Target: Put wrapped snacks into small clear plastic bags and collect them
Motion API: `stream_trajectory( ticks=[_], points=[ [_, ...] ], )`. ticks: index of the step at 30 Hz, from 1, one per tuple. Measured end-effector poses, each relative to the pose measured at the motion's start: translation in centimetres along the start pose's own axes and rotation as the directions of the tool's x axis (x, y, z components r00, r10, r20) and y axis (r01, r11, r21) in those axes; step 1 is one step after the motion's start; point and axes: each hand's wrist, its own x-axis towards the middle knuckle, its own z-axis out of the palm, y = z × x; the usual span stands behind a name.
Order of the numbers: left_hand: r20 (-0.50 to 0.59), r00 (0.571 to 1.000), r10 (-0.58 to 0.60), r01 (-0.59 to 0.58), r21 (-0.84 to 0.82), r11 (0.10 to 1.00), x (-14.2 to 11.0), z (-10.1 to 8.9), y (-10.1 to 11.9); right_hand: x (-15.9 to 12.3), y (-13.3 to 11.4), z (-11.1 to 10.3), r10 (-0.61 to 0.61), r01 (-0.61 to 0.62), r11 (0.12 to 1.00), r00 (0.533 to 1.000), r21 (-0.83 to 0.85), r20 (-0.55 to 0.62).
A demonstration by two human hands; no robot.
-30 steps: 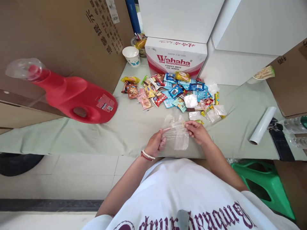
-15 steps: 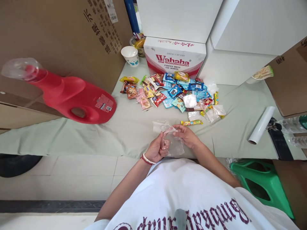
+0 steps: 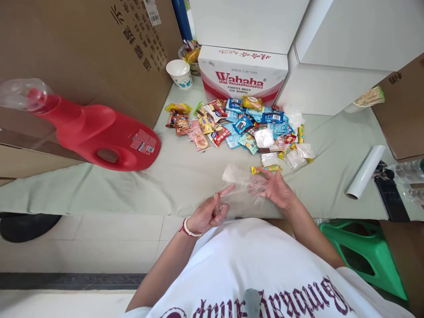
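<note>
A clear plastic bag (image 3: 241, 199) spreads between my hands at the table's front edge, its crumpled whitish end pointing away from me. My left hand (image 3: 209, 213) has curled fingers closed on the near left side of the bag, while its index finger stretches along the film. My right hand (image 3: 278, 191) is open, fingers apart, with the fingertips seen through or against the bag's right side; whether they are inside it I cannot tell. Just beyond these fingers lies a thin yellow snack stick (image 3: 266, 169). Farther back is a heap of small wrapped snacks (image 3: 243, 126).
At the left lies a large red jug (image 3: 109, 137). A paper cup (image 3: 179, 75) and a Wahaba-style water carton (image 3: 243, 75) stand behind the snacks. Crumpled clear bags (image 3: 294, 157) lie right of the heap. A white roll (image 3: 366, 172) and black clamp (image 3: 387, 194) are far right.
My hands have moved apart and the bag is stretched wider between them. My right hand has gone from pinching the bag to spread fingers; my left index finger has straightened.
</note>
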Motion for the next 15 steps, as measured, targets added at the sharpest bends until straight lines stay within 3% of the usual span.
stream_trajectory(
  ticks=[2, 4, 6, 8, 11, 13, 14, 15],
  points=[
    [0.043, 0.999, -0.021, 0.017, 0.106, 0.994, -0.1, 0.3, 0.2, 0.5, 0.1, 0.6, 0.157, -0.148, 0.983, 0.984, -0.110, 0.086],
    [0.009, 0.999, -0.033, 0.032, 0.153, 0.988, -0.2, 0.3, 0.4, 1.2, -0.1, 1.1, 0.192, -0.172, 0.965, 0.977, -0.197, 0.088],
    [-0.135, 0.991, -0.019, 0.036, 0.129, 0.991, -0.2, -0.1, 0.5, 2.2, -0.4, 1.2, 0.054, -0.055, 0.980, 0.998, -0.191, -0.012],
    [-0.344, 0.939, -0.025, 0.058, 0.087, 0.995, -0.2, -0.7, 0.3, 3.1, -0.5, 1.1, -0.147, 0.122, 0.978, 0.978, -0.167, -0.151],
    [-0.630, 0.776, 0.026, 0.146, 0.220, 0.965, -0.5, -1.5, -0.5, 4.0, 0.1, 0.8, -0.299, 0.218, 0.932, 0.914, -0.289, -0.275],
    [-0.756, 0.581, 0.300, 0.232, 0.508, 0.830, -1.0, -1.6, -1.0, 4.3, 1.0, 0.5, -0.350, 0.193, 0.879, 0.883, -0.437, -0.313],
    [-0.736, 0.462, 0.495, 0.290, 0.653, 0.700, -1.3, -1.4, -1.2, 4.3, 1.5, 0.4, -0.380, 0.183, 0.845, 0.867, -0.503, -0.322],
    [-0.643, 0.354, 0.679, 0.348, 0.765, 0.542, -1.5, -1.1, -1.2, 4.4, 2.0, 0.4, -0.409, 0.179, 0.811, 0.854, -0.557, -0.322]
  ],
)
